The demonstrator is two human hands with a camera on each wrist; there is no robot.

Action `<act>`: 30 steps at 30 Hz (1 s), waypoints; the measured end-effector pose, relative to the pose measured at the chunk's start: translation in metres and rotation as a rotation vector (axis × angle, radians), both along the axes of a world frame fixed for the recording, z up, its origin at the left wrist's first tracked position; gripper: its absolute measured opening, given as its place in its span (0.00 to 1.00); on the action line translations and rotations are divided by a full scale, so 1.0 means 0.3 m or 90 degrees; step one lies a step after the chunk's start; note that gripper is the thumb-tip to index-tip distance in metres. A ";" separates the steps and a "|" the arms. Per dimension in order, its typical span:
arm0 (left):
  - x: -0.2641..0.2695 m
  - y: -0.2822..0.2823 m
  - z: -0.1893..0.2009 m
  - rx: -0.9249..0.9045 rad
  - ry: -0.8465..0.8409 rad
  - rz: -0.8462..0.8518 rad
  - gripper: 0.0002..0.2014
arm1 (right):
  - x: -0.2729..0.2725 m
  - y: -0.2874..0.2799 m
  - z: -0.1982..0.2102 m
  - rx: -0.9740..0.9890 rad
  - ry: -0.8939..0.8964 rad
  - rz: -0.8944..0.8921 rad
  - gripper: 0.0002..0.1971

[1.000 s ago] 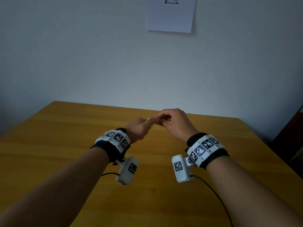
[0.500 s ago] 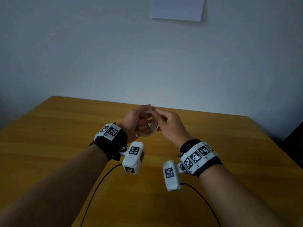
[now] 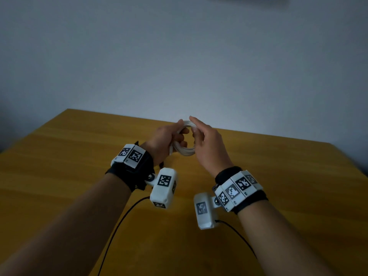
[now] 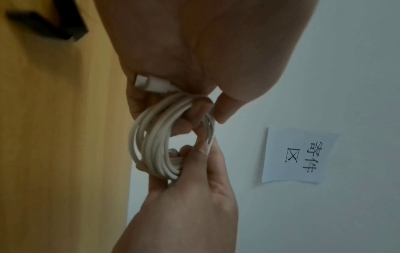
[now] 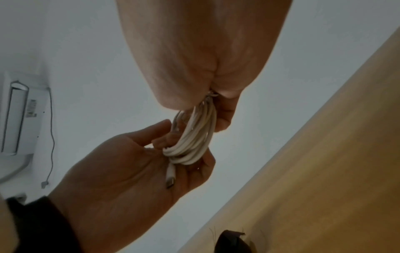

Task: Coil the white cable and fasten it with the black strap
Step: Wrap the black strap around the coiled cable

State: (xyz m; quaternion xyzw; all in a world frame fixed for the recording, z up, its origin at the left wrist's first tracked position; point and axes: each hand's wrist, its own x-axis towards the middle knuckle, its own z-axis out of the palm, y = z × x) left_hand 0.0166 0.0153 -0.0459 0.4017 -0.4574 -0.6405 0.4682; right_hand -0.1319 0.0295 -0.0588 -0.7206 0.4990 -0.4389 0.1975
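So that the loops cannot spring apart above the yellow wooden worktop (image 3: 59, 176), we pinch the coiled white round cable (image 3: 184, 151) between left hand (image 3: 165, 142) and right hand (image 3: 209, 150).

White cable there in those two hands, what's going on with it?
A person is holding a white cable above a wooden table, already wound into a small coil of several loops. The left hand grips one side of the coil, with a connector end lying against its palm. The right hand pinches the opposite side. No strap is around the coil yet.
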 end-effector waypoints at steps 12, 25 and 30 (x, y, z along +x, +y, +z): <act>0.104 -0.111 -0.039 -0.100 -0.384 0.152 0.20 | 0.113 -0.143 -0.060 0.170 -0.078 0.055 0.25; 0.279 -0.184 -0.011 -0.116 -0.606 0.289 0.14 | 0.159 -0.178 -0.133 0.401 0.142 0.212 0.21; 0.273 -0.190 -0.027 -0.116 -0.560 0.277 0.17 | 0.183 -0.181 -0.150 0.283 0.238 0.185 0.06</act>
